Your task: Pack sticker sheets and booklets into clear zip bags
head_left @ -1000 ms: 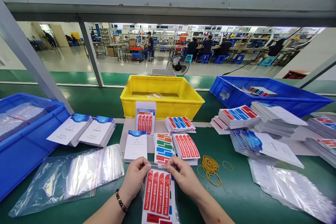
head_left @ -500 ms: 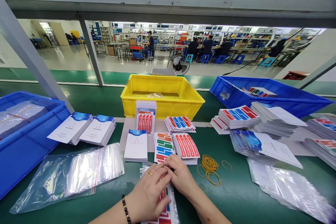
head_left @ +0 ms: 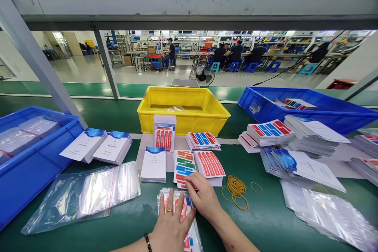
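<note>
My left hand (head_left: 171,220), a ring on one finger, lies spread and flat over a clear zip bag (head_left: 189,230) that holds red and blue printed sticker sheets. My right hand (head_left: 205,197) is curled at the bag's upper right, its thumb and fingertips together by the lower edge of a multicoloured sticker sheet stack (head_left: 185,167); what they pinch, if anything, is hidden. Beyond it sits a stack of red sticker sheets (head_left: 209,164). White booklets with a blue top (head_left: 153,165) lie to the left. Yellow rubber bands (head_left: 235,189) are to the right.
A yellow bin (head_left: 183,120) stands ahead, with blue bins at left (head_left: 38,157) and right (head_left: 298,112). Clear bags lie at left (head_left: 97,193) and right (head_left: 327,212). Booklet stacks (head_left: 112,146) stand at left. A shelf beam (head_left: 189,4) crosses above.
My left hand has flattened and spread its fingers on the bag, drawing back from my right hand, so more of the bag's top shows. The view has tilted up slightly.
</note>
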{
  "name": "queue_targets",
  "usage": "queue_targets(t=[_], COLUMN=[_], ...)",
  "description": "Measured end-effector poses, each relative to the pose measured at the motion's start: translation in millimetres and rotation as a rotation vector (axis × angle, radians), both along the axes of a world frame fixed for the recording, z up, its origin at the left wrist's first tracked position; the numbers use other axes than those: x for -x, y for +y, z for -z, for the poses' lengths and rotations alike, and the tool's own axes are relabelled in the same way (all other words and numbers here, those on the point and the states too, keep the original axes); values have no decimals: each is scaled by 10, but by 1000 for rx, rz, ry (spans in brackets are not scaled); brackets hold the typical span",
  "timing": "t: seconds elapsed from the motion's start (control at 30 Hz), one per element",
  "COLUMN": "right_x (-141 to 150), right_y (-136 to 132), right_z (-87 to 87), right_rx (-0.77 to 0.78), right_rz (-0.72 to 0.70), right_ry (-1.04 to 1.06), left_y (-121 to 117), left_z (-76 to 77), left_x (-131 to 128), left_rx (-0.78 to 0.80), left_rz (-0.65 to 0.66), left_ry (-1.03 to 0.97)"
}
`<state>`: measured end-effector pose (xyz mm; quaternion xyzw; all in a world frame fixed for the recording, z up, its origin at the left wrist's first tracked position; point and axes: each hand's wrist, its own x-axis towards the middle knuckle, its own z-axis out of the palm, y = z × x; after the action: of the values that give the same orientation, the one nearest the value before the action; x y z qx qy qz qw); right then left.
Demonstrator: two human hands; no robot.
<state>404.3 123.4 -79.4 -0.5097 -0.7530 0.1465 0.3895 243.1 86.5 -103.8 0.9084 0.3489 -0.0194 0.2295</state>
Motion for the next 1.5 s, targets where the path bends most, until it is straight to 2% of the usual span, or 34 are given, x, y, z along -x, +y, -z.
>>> queue_targets(t=[0.17,0.3,0.37,0.43,0.5,0.57,0.63,0.67,0.77,0.9,1.03,1.17,1.3,1.37,1.43,1.5], right_x=[18,19,14,8,7,12,22,29,44,56,92,186,281,289,262,216], right_y=[-13,-12,-10,-12,-21,-34,-47,-52,-57,-56,-75,-123,-160,-155,-136,-115], right_z=[4,1,4,5,-1,-14,-31,-39,-42,-3,10,-15,61,125,170,190], right_rx=[-9,-34,-64,-105,-142,-168,-180,-181,-173,-140,-66,131,474,557,463,247], right_rz=[-21,-49,-62,-72,-78,-85,-94,-98,-104,-124,-162,-260,-394,-364,-264,-185], right_ry=[-13,-17,-15,-7,0,4,3,2,3,22,80,217,478,533,426,226], left_y=[29,-13,-22,7,87,205,327,378,474,510,490,384,262,235,248,297], left_z=[-62,-193,-267,-351,-445,-539,-605,-622,-611,-599,-731,-831,-751,-687,-627,-565], left_x=[31,83,147,267,458,710,983,1110,1395,1515,1428,1107,604,378,210,102], left_rx=[9,-12,-73,-177,-259,-262,-212,-166,-40,-26,-73,-92,-109,-96,-42,72], left_rz=[-9,-29,-53,-169,-376,-609,-838,-899,-912,-892,-893,-797,-642,-563,-524,-547], left_ry=[-35,-104,-156,-223,-248,-160,22,112,209,184,119,-41,-169,-183,-231,-357])
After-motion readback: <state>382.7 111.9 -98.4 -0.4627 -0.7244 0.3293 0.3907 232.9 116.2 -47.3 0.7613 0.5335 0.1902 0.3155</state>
